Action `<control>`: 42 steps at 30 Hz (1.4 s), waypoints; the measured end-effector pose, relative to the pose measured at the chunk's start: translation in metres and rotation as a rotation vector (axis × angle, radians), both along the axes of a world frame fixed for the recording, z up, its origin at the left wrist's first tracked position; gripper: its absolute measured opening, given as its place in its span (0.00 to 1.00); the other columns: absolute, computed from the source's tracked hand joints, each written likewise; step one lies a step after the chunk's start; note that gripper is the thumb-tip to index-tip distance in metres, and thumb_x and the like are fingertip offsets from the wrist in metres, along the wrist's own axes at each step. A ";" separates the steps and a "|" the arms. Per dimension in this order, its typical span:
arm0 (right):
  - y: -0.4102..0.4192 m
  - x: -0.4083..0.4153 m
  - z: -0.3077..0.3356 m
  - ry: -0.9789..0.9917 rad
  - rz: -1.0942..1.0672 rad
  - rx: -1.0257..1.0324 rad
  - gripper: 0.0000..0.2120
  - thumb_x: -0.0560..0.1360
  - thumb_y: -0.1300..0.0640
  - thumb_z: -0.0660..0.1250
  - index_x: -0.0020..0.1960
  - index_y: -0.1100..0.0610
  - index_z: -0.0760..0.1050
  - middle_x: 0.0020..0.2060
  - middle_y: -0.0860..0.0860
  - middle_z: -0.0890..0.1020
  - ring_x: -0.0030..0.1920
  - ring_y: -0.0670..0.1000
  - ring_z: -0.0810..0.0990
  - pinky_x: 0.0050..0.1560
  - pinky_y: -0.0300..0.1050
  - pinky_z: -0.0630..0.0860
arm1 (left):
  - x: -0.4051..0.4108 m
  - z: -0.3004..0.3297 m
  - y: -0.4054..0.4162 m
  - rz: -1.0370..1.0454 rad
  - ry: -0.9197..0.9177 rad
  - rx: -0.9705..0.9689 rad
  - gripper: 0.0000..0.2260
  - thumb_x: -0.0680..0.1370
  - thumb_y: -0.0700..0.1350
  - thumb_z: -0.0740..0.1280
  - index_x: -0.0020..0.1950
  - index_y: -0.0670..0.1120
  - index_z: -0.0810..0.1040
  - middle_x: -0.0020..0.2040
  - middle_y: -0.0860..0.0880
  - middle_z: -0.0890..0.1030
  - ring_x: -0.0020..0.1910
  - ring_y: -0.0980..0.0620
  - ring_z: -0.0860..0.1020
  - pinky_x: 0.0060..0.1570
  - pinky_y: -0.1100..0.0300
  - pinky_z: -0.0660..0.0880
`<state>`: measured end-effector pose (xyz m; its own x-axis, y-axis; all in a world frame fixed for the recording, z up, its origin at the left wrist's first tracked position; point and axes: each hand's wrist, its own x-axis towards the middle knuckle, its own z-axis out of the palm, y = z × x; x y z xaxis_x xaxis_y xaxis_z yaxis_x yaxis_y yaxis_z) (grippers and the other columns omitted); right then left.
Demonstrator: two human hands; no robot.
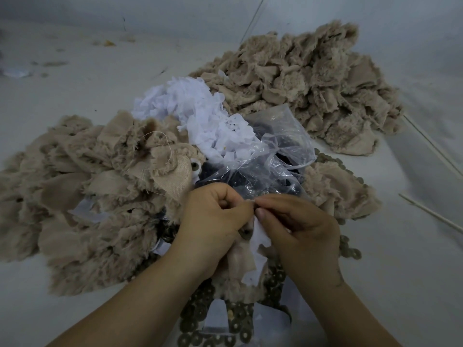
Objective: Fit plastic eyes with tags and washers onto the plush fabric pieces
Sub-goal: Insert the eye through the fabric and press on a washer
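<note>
Both hands are curling over the washers, the left hand gripping a plush piece, the right hand pinching a white tag against it.

Whatever the right hand pinches against the left hand is too small to tell. The washers (a dark heap) run off the bottom edge, partly under the forearms.
</note>
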<state>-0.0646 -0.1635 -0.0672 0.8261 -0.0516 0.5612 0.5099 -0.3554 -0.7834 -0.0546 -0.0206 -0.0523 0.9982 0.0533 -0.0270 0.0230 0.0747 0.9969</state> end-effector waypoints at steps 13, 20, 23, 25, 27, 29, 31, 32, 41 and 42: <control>-0.010 0.002 0.005 0.323 0.177 0.460 0.07 0.68 0.59 0.74 0.46 0.54 0.86 0.40 0.52 0.87 0.43 0.50 0.87 0.43 0.37 0.80 | -0.001 0.005 0.008 -0.268 -0.182 0.097 0.19 0.71 0.33 0.73 0.59 0.49 0.81 0.45 0.42 0.85 0.47 0.42 0.84 0.49 0.48 0.82; -0.011 0.001 -0.001 0.101 0.010 0.241 0.05 0.71 0.60 0.75 0.44 0.50 0.84 0.37 0.46 0.86 0.37 0.43 0.85 0.37 0.33 0.79 | 0.005 0.003 0.007 -0.200 -0.230 0.182 0.12 0.69 0.34 0.76 0.46 0.49 0.83 0.41 0.48 0.86 0.41 0.49 0.85 0.45 0.51 0.82; -0.013 0.001 -0.002 0.047 0.008 0.147 0.06 0.73 0.59 0.74 0.46 0.48 0.83 0.38 0.42 0.86 0.37 0.42 0.84 0.37 0.32 0.78 | 0.005 0.003 0.006 -0.194 -0.256 0.212 0.09 0.69 0.39 0.76 0.47 0.49 0.82 0.38 0.48 0.85 0.38 0.48 0.84 0.42 0.49 0.82; -0.014 0.001 -0.003 0.018 0.013 0.108 0.07 0.73 0.60 0.74 0.47 0.50 0.83 0.39 0.43 0.86 0.38 0.41 0.84 0.39 0.32 0.78 | 0.005 0.003 0.006 -0.195 -0.269 0.233 0.11 0.70 0.39 0.75 0.50 0.51 0.82 0.38 0.47 0.84 0.38 0.47 0.84 0.42 0.48 0.82; -0.015 0.002 -0.004 -0.018 0.011 0.060 0.05 0.73 0.59 0.75 0.48 0.54 0.83 0.40 0.43 0.86 0.40 0.41 0.85 0.41 0.33 0.79 | 0.005 0.002 0.006 -0.183 -0.300 0.281 0.14 0.71 0.35 0.75 0.51 0.51 0.83 0.40 0.48 0.85 0.40 0.50 0.84 0.45 0.49 0.82; -0.016 0.002 -0.004 -0.032 0.026 0.032 0.08 0.71 0.57 0.76 0.50 0.56 0.83 0.43 0.45 0.86 0.42 0.42 0.85 0.43 0.37 0.81 | 0.004 0.001 0.006 -0.155 -0.339 0.327 0.13 0.72 0.36 0.75 0.51 0.52 0.83 0.43 0.50 0.85 0.43 0.53 0.84 0.46 0.52 0.82; -0.016 0.002 -0.005 -0.013 0.056 0.040 0.12 0.69 0.58 0.78 0.51 0.56 0.83 0.45 0.46 0.86 0.44 0.43 0.86 0.46 0.40 0.82 | 0.004 0.002 0.008 -0.141 -0.399 0.401 0.09 0.72 0.41 0.73 0.50 0.51 0.84 0.43 0.53 0.85 0.42 0.55 0.83 0.44 0.55 0.81; -0.017 0.003 -0.006 0.001 0.076 0.049 0.13 0.68 0.59 0.78 0.52 0.56 0.83 0.46 0.46 0.86 0.44 0.44 0.86 0.46 0.40 0.82 | 0.004 0.003 0.009 -0.142 -0.426 0.443 0.08 0.72 0.43 0.73 0.50 0.51 0.84 0.42 0.54 0.84 0.41 0.56 0.83 0.42 0.57 0.81; -0.017 0.005 -0.007 0.010 0.085 0.069 0.13 0.67 0.56 0.78 0.50 0.52 0.83 0.41 0.42 0.85 0.38 0.41 0.85 0.40 0.34 0.80 | 0.004 0.004 0.011 -0.134 -0.658 0.665 0.05 0.76 0.44 0.69 0.46 0.45 0.83 0.39 0.54 0.81 0.38 0.59 0.79 0.37 0.68 0.74; -0.016 0.005 -0.008 -0.004 0.070 0.065 0.12 0.66 0.55 0.78 0.50 0.52 0.83 0.40 0.41 0.85 0.38 0.41 0.85 0.40 0.33 0.80 | 0.005 0.004 0.011 -0.139 -0.664 0.685 0.06 0.76 0.45 0.67 0.47 0.45 0.83 0.39 0.54 0.81 0.38 0.59 0.78 0.37 0.69 0.73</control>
